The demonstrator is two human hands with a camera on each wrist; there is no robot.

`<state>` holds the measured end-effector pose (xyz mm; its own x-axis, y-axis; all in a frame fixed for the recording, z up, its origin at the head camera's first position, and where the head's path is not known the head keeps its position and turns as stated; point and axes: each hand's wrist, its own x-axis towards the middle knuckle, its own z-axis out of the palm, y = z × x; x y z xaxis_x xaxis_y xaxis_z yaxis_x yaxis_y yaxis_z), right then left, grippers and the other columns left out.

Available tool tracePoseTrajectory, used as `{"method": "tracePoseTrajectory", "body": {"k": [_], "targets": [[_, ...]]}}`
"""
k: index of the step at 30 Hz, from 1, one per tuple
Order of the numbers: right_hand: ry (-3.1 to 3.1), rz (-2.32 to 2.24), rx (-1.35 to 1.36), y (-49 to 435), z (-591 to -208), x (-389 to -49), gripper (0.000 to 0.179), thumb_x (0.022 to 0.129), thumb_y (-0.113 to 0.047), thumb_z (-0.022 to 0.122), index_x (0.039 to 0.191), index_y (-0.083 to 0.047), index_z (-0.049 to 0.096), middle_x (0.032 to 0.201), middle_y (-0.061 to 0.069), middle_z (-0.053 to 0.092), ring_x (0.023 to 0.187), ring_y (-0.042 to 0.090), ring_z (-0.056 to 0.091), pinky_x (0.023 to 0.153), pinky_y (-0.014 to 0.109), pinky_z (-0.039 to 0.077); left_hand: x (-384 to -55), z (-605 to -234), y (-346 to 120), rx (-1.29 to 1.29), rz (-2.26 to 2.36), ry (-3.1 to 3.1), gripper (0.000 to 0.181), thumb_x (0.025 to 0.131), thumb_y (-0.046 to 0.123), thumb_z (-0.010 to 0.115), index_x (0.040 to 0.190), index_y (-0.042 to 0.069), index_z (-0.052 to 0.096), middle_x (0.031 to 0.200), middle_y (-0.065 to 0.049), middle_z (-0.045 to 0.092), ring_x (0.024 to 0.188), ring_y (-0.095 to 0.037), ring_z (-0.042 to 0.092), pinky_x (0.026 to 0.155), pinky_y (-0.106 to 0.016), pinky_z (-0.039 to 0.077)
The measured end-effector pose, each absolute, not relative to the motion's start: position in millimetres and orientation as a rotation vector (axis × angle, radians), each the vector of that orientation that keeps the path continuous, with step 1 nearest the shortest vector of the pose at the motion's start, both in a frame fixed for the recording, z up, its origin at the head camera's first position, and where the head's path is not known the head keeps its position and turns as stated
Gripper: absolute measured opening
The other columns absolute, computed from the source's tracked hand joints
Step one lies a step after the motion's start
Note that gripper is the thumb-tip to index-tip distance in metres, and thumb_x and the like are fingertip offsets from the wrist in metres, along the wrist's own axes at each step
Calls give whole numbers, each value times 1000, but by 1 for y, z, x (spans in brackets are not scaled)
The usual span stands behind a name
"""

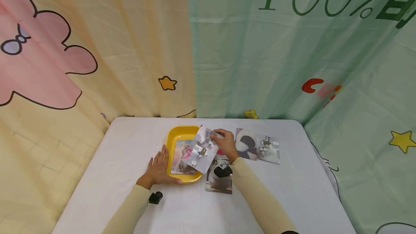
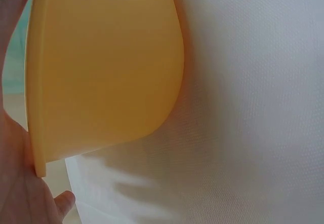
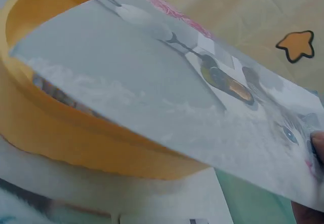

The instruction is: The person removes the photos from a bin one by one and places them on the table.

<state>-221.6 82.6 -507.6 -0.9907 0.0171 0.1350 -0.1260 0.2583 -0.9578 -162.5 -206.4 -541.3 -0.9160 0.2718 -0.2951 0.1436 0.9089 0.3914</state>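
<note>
A yellow plastic tray (image 1: 182,130) sits on the table with a pinkish picture card (image 1: 177,165) lying inside it. My left hand (image 1: 158,169) rests along the tray's left rim, fingers extended and thumb at the near corner; the left wrist view shows the tray's outer wall (image 2: 111,72) beside the palm. Between thumb and fingers, my right hand (image 1: 226,143) pinches the edge of a cat picture card (image 1: 199,154). That card is tilted over the tray's right side, and the right wrist view shows its printed face (image 3: 126,82) with a cat's blue eye.
Right of the tray lie a card with a dark round shape (image 1: 246,143) and a greyish animal card (image 1: 273,152). Another animal card (image 1: 219,185) lies near the tray's lower right, partly behind the right wrist's black camera (image 1: 222,171). Printed curtains (image 1: 227,64) hang behind the white table (image 1: 130,147).
</note>
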Motion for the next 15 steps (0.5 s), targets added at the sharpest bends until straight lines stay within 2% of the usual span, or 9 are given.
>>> {"method": "tracePoseTrajectory", "body": {"k": [8, 15], "targets": [[-2471, 1867, 77, 144, -498, -199, 28, 87, -9, 72, 110, 7, 67, 116, 23, 64, 118, 37, 54, 95, 49, 47, -160, -538, -208, 288, 556, 2707, 150, 54, 72, 78, 150, -8, -5, 159, -18, -13, 144, -44, 5, 113, -62, 5], [-2709, 1749, -22, 208, -531, -182, 28, 87, -17, 72, 108, 2, 69, 117, 19, 64, 120, 36, 52, 100, 52, 42, -162, -537, -206, 291, 559, 2704, 150, 53, 72, 79, 150, -7, -5, 159, -19, -13, 144, -44, 5, 113, -62, 4]]}}
